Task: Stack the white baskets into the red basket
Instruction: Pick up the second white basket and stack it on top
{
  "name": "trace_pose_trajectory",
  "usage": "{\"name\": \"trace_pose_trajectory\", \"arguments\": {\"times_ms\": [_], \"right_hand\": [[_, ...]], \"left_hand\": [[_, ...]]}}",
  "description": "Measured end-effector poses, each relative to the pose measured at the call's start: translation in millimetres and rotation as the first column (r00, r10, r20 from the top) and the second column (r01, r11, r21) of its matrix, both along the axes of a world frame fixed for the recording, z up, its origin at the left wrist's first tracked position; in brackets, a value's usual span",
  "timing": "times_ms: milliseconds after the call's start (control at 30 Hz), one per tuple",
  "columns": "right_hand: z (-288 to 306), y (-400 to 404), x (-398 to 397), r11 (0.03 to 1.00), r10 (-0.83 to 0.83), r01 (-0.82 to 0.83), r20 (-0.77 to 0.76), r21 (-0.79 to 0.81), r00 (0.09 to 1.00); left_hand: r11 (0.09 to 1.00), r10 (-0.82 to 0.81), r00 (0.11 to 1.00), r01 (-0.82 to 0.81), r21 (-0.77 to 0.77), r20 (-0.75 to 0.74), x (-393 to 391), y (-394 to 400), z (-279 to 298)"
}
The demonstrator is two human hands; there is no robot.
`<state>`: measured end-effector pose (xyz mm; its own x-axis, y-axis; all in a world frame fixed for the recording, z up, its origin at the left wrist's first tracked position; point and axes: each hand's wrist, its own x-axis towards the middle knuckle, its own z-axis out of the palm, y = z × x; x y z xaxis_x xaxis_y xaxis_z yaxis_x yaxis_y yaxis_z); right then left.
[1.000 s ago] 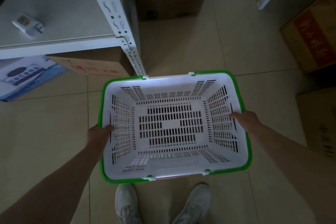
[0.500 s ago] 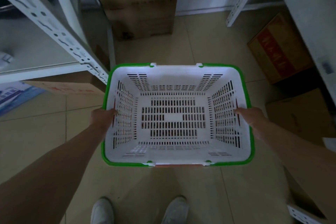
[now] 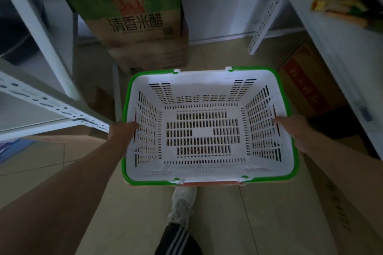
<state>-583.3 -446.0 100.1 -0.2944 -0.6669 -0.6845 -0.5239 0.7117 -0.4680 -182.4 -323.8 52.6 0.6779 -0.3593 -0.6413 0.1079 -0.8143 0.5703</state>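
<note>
Head view, white basket hides red basket, only sliver showing

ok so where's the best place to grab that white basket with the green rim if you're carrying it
By the two short side walls, just under the green rim, one hand from each side. The white basket is wide, open-topped and level, so opposite grips keep it balanced. That is how it is held now: the left hand on the left wall, the right hand on the right wall.

Bare floor is lying open ahead between two shelf uprights; the printed carton is blocking its left part, and boxes are crowding the right shelf's foot.
</note>
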Motion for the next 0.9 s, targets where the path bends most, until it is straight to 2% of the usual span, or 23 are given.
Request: {"name": "trace_pose_trajectory", "arguments": {"times_ms": [133,433,900], "right_hand": [[-14,-44,16,1.0,0.014,-0.014,-0.003,-0.02,1.0],[-54,-132,67,0.998,0.055,-0.055,-0.008,-0.024,0.998],[-109,-205,115,0.987,0.162,-0.162,-0.015,-0.004,0.987]], "left_hand": [[1.0,-0.013,0.999,0.013,0.001,-0.045,15,-36,-9],[0.996,0.069,0.996,-0.066,0.06,-0.057,55,-98,-43],[0.988,0.151,0.988,-0.149,0.047,-0.03,86,-131,-85]]}}
